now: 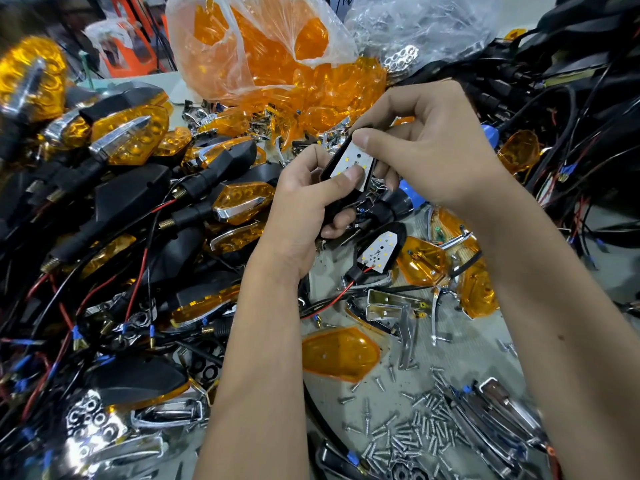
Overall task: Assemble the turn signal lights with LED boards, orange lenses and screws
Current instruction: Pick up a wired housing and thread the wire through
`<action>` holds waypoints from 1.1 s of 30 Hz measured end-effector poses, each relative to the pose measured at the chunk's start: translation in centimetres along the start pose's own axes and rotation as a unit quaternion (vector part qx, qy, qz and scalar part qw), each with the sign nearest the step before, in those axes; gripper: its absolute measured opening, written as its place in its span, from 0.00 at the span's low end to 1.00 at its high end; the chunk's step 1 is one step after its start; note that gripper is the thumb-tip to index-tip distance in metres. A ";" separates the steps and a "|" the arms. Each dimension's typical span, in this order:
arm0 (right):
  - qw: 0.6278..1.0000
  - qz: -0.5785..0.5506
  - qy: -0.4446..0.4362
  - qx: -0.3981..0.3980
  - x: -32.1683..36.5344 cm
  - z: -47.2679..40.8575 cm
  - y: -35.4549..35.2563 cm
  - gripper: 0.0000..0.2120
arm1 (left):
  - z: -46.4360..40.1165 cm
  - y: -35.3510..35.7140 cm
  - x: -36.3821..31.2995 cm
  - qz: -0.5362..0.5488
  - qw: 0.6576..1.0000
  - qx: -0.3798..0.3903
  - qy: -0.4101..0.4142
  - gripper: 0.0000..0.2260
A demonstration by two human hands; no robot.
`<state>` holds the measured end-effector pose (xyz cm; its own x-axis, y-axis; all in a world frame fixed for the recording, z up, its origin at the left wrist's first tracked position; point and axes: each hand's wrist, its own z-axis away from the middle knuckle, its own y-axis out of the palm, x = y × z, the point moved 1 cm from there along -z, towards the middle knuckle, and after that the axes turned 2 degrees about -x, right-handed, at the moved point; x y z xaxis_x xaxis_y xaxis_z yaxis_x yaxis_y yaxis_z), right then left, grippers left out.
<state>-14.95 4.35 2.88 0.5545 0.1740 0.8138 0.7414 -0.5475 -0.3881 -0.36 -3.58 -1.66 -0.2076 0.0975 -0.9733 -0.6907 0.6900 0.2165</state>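
My left hand (304, 199) grips a black turn signal housing (329, 168) from below, its thumb pressing on the white LED board (349, 161) seated in it. My right hand (415, 147) pinches the housing's upper end, thumb on the board's top edge. Another housing with an LED board (379, 249) lies just below on the table. Loose orange lenses (341, 353) lie nearby, and several screws (412, 427) are scattered at the lower right.
A plastic bag of orange lenses (263, 53) stands at the back. Finished turn signals (131, 136) and red and black wires (104, 271) pile up on the left. Black wire harnesses (571, 81) fill the right. Chrome trim pieces (388, 306) lie by the screws.
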 end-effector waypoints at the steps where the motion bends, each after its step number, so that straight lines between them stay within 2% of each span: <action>1: 1.000 0.003 -0.002 -0.001 0.0 0.0 0.0 0.05 | 0.0 0.0 0.0 0.000 1.000 0.000 0.002 0.10; 11: 0.999 0.020 -0.027 0.001 0.4 0.1 0.1 0.03 | 0.0 -0.1 0.0 0.017 1.000 0.002 0.000 0.08; 20: 0.999 0.039 -0.035 -0.004 0.3 -0.1 -0.2 0.02 | 0.0 -0.3 0.0 0.029 0.999 -0.016 -0.023 0.11; 22: 0.998 0.050 -0.028 -0.012 0.2 -0.2 -0.3 0.02 | 0.0 -0.7 -0.1 -0.009 1.000 -0.018 -0.023 0.11; 27: 0.997 0.048 0.010 -0.055 -0.6 -0.5 -0.3 0.06 | 0.0 -3.0 -0.4 -0.100 0.994 -0.044 -0.006 0.03; 33: 0.993 -0.011 0.065 -0.098 -2.1 -0.2 0.8 0.03 | 0.3 -3.6 -0.3 -0.165 0.984 -0.072 -0.005 0.05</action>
<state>-15.56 3.36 0.91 0.4758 0.0880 0.8752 0.6580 -0.6958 -0.2878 2.37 -5.91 -2.16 0.0501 -0.1065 -0.9931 -0.8099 0.5774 -0.1028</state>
